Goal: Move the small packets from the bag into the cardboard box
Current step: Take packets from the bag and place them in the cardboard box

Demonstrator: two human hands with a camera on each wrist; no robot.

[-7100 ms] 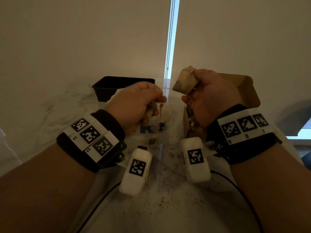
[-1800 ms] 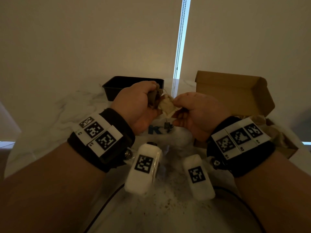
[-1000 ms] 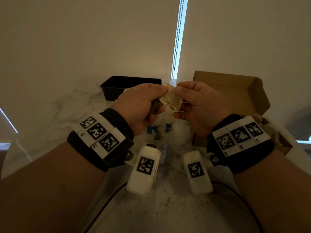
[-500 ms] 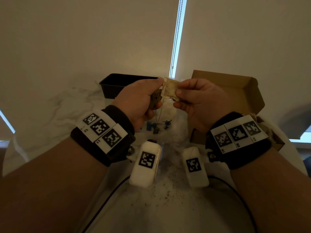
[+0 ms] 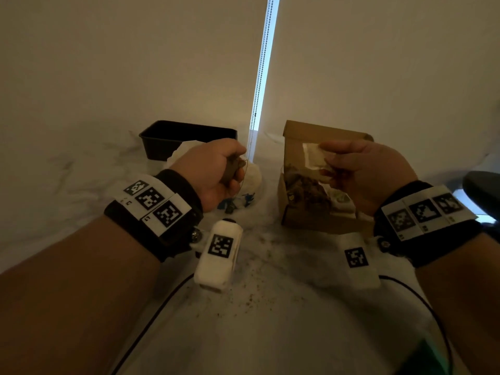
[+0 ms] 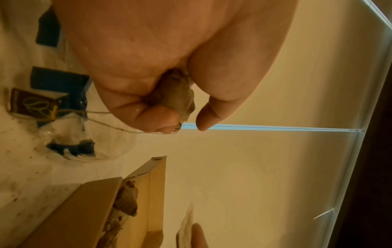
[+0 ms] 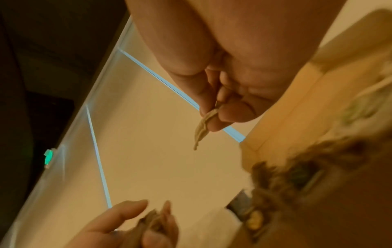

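My right hand pinches a pale flat packet between thumb and fingers, held over the open cardboard box. The same pale packet hangs from my right fingertips in the right wrist view. Several packets lie heaped inside the box. My left hand grips a brownish packet in its curled fingers, above the clear bag with blue print. A string runs from that brownish packet down to a brown paper tag lying on the bag.
A black tray stands at the back left against the wall. The box's lid stands upright behind it. Brown crumbs are scattered on the white marble table. A dark object sits at the right edge.
My hands have come apart. The right hand has carried the pale packet to the right, over the box; the left hand stays above the bag with its brownish packet.
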